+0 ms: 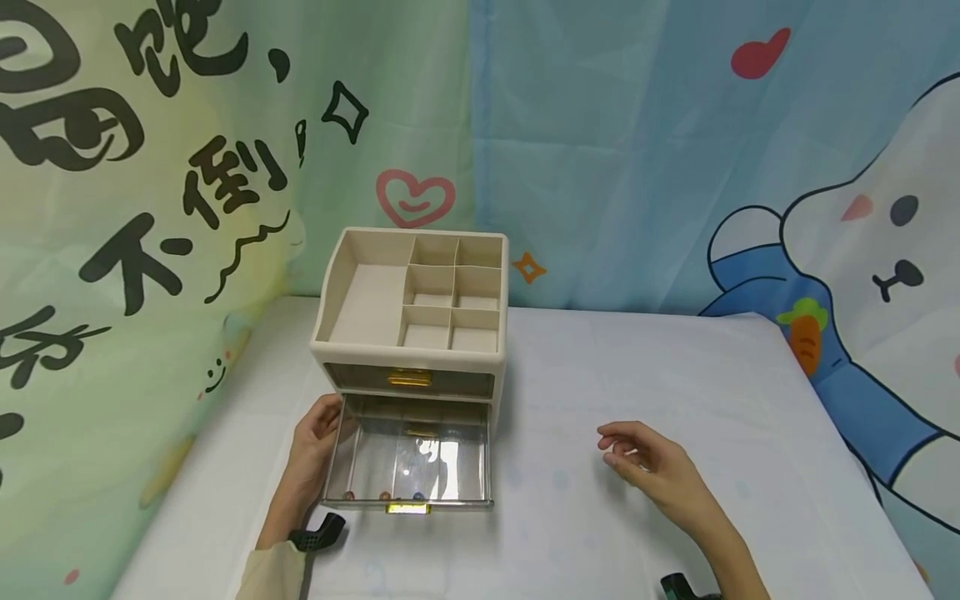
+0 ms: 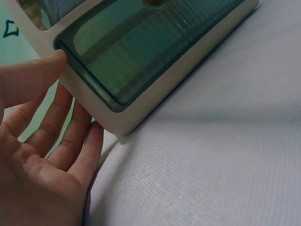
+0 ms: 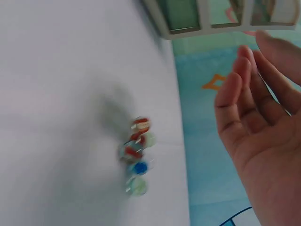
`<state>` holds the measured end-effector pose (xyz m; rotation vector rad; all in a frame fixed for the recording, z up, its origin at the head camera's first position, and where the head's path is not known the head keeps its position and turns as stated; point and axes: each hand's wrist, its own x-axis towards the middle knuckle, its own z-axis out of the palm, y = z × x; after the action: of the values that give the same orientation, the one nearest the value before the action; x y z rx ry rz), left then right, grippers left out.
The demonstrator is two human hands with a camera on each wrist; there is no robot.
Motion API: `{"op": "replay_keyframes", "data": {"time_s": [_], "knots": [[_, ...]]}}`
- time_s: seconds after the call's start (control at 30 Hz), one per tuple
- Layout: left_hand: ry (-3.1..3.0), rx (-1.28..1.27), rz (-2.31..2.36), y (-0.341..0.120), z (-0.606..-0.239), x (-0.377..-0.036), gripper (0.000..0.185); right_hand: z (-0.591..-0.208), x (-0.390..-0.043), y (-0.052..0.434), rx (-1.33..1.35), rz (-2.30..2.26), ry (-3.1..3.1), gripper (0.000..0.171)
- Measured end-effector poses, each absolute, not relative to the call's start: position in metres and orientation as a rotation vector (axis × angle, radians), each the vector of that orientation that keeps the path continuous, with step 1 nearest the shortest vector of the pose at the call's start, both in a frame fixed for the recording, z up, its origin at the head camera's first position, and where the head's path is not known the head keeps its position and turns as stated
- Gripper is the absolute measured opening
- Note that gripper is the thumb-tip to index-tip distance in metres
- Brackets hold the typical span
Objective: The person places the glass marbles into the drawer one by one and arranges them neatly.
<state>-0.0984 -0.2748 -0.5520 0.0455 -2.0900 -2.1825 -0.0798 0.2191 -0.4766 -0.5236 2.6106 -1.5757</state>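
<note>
Your right grip [image 1: 654,467] hangs relaxed and bare; your left grip [image 1: 312,443] clasps the desktop organizer [image 1: 408,355] on the table [image 1: 570,533]. Its clear drawer [image 1: 375,458] stands open, drawer marbles [image 1: 418,497] already inside; blurred marbles [image 3: 133,151] seem not yet in.

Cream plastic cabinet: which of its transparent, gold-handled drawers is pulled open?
The transparent drawer holding small round marbles, directly below the top drawer; it juts forward, while the top drawer and bottom drawer sit shut.
</note>
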Motion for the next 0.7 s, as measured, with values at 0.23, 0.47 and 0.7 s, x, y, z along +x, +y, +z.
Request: {"op": "replay_keyframes", "data": {"time_s": [0.23,0.47,0.7], "knots": [[-2.081,0.021,-2.191,-0.275,-0.552,-0.099,0.034,-0.490,-0.072,0.230,-0.339,-1.636,2.659,0.033],[-2.080,0.029,-2.184,-0.274,-0.551,-0.099,0.034,-0.502,-0.067,0.239,-0.095,-1.509,2.824,0.035],[-2.083,0.036,-2.178,-0.275,-0.552,-0.098,0.032,-0.509,-0.065,0.242,0.082,-1.401,2.779,0.041]]}}
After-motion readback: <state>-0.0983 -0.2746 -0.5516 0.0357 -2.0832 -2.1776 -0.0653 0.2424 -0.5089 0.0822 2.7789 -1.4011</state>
